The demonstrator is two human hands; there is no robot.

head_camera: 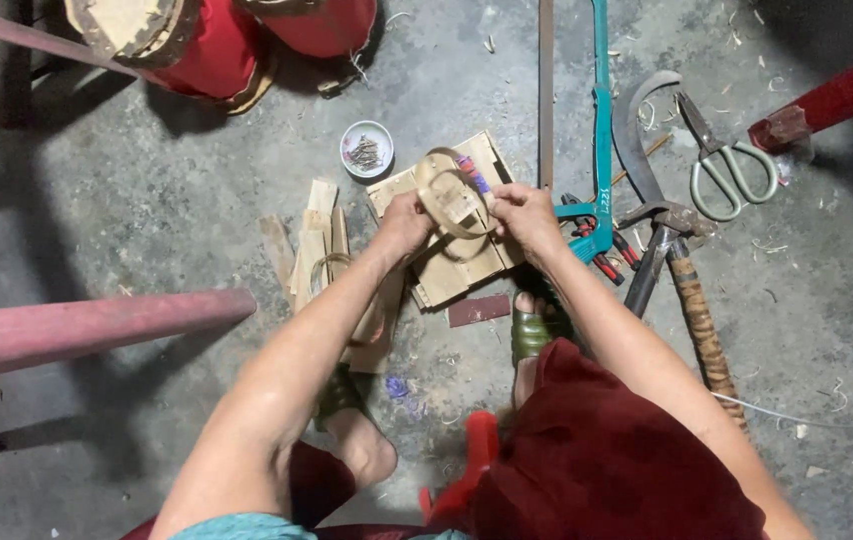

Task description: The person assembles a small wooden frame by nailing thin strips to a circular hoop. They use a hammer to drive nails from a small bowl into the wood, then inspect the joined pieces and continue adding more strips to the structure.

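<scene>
Grey concrete floor (127,200) strewn with shavings, red drums (217,45) far left, saw (602,130), sickle (637,140), hammer (692,300) and scissors (732,170) to the right. Wooden board (457,265) at centre. Above it, thin bamboo hoop (452,195) pinched closed by left hand (405,225) and right hand (522,215). Seemingly mid-bending; overlap needs fixing, perhaps with nails from small dish (367,150). Fingertips and join hidden

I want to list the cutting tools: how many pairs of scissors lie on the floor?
1. The scissors lie at the upper right, beside the curved blade, far from the right hand. Others may be hidden.
</scene>
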